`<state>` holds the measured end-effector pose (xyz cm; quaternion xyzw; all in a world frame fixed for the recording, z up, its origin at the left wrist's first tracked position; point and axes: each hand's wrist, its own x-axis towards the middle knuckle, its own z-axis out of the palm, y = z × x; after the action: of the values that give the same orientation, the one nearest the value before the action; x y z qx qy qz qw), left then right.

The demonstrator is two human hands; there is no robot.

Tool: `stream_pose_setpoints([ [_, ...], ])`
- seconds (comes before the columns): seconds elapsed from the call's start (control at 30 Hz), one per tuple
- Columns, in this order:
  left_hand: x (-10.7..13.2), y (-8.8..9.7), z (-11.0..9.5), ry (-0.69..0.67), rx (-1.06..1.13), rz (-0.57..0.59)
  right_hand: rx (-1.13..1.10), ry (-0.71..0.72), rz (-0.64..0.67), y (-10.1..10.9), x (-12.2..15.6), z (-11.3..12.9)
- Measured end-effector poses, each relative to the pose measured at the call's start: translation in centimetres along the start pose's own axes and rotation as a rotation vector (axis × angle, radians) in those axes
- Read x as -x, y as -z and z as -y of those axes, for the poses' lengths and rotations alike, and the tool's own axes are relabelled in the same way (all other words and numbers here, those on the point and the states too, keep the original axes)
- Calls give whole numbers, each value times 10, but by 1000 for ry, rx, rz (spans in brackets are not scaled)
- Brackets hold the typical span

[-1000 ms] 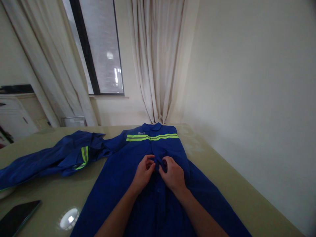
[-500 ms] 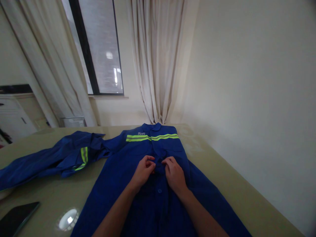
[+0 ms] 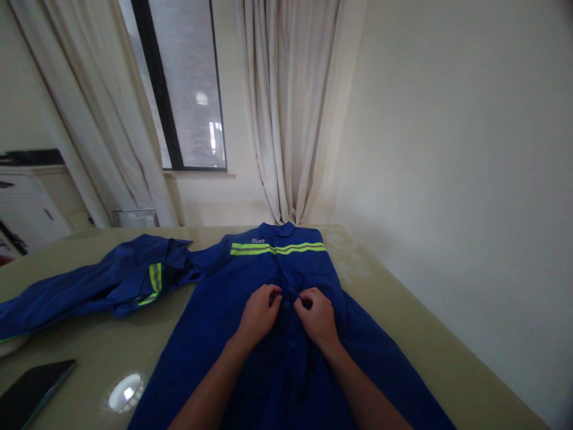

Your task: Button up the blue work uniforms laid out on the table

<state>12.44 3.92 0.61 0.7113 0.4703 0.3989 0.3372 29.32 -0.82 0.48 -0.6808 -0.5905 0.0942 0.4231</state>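
Observation:
A blue work jacket (image 3: 215, 322) with yellow-green reflective stripes lies front up on the table (image 3: 403, 310), collar toward the window. My left hand (image 3: 258, 313) and my right hand (image 3: 317, 315) rest side by side on its front placket, below the chest stripe. Both have their fingers curled in a pinch on the fabric edges around a button. One button shows on the placket just below the hands. The jacket's left sleeve (image 3: 89, 286) stretches away across the table to the left.
A dark phone (image 3: 31, 397) lies at the table's near left edge. A round light reflection sits beside it. A white wall runs along the right side. Curtains and a window stand behind the table, with a white cabinet (image 3: 27, 209) at the far left.
Both hands have stayed on the placket; the fingers have shifted slightly and drawn closer to the fabric. The view has barely moved.

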Motion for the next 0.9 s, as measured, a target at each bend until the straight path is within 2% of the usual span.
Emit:
stream_pose_setpoints([
  [0.17,9,-11,-6,-54,-372,87,-59,50,-4,0,2,0],
  [0.23,10,-12,-8,-54,-436,120,-56,73,20,0,3,1],
  [0.43,14,-9,-7,-95,-377,87,-89,128,99,1,4,5],
  [0.67,16,-9,-4,-165,-206,45,-46,127,75,3,7,11],
  [0.9,15,-9,-2,-196,-140,17,-242,196,101,0,4,4],
])
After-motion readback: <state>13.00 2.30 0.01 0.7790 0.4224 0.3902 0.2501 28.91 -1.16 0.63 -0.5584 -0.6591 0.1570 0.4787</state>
